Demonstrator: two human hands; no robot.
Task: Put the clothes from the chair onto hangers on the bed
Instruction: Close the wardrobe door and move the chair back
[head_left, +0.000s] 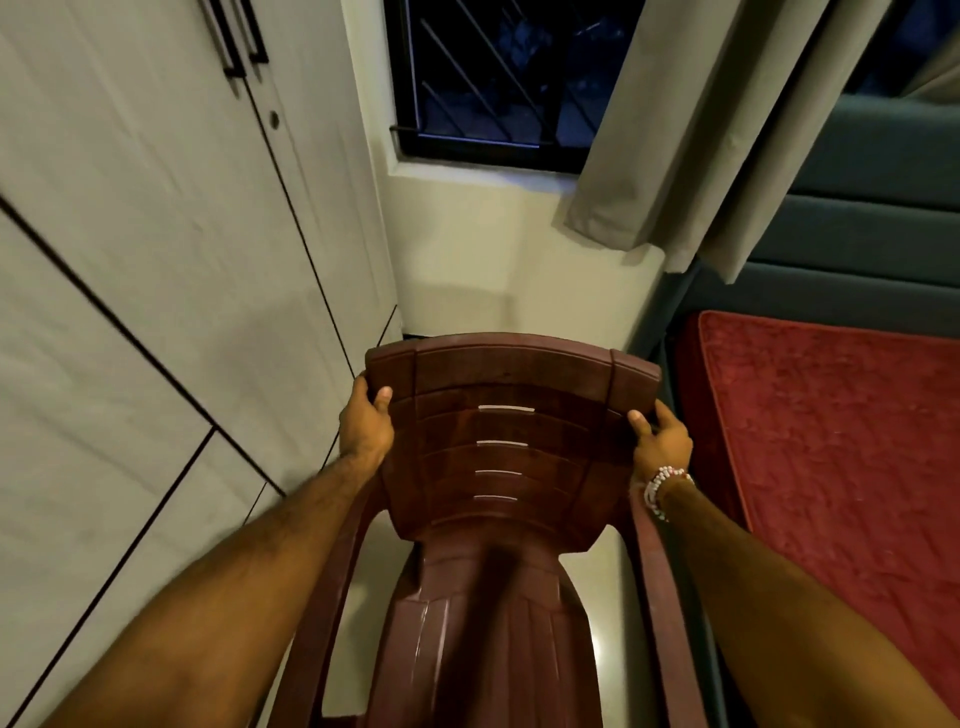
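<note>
**Chair in both hands, no garment on it in view**

Hands: the left hand (366, 423) grips the left side edge of the chair (509, 431) backrest near its top corner, thumb on the front face and fingers wrapped behind. The right hand (660, 441), with a beaded bracelet (662, 486) at the wrist, grips the right side edge a little lower in the same manner. The hands are well apart, one at each side of the backrest, and neither holds anything else.

Task items: the maroon plastic chair sits between the forearms, seat towards the camera. Backrest and seat show bare; no clothes and no hangers are in view. Whether the chair legs rest on the floor (597, 597) cannot be told, as they are out of frame.

Surroundings: the bed (841, 441), under a red cover, lies just beside the chair's right side, and the part of its left edge in view carries nothing. A padded headboard (872, 208) rises behind it. A wardrobe (156, 260) stands to the left; a dark window (493, 78) and a grey curtain (675, 130) lie beyond the chair.

Assessment: the step in hand appears to be handling the chair itself, not hanging a garment. With the chair empty, the clothes are judged to be off it already, though this cannot be confirmed. The next move calls for setting the chair square on the floor, clear of the bed's edge, then releasing both hands.
</note>
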